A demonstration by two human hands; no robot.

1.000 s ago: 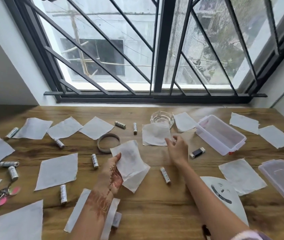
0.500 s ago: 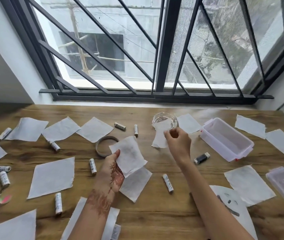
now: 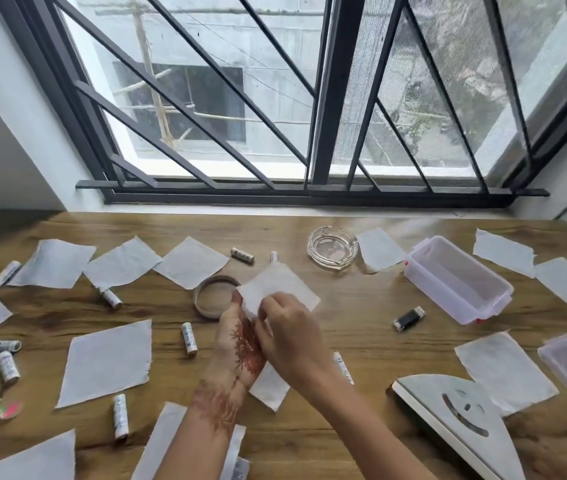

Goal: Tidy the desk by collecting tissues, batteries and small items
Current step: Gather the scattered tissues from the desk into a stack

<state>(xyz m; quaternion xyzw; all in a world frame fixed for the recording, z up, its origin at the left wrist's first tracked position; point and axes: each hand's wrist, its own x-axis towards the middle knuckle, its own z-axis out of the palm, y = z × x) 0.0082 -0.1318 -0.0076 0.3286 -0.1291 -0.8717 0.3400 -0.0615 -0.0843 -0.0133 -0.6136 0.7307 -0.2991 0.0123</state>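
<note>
The table point(image 3: 361, 344) is brown wood grain, strewn with white tissues point(image 3: 105, 362) and white batteries point(image 3: 189, 339) with dark print. Reddish-brown henna patterns the left hand point(image 3: 240, 344). Near the right edge stands a translucent, perhaps pinkish box point(image 3: 431, 293) with a red clip point(image 3: 478, 320); pink-and-green tags point(image 3: 10, 409) lie at the left edge.

Bare surface point(image 3: 361, 317) runs from centre to the clear box point(image 3: 458, 284), only a black stick point(image 3: 409, 318) on it; glass ashtray point(image 3: 332, 247) stands behind; tissues point(image 3: 107, 362) and batteries point(image 3: 188, 339) crowd the left.

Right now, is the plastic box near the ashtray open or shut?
Open: the plastic box has no lid on it, and its bare inside shows.
</note>
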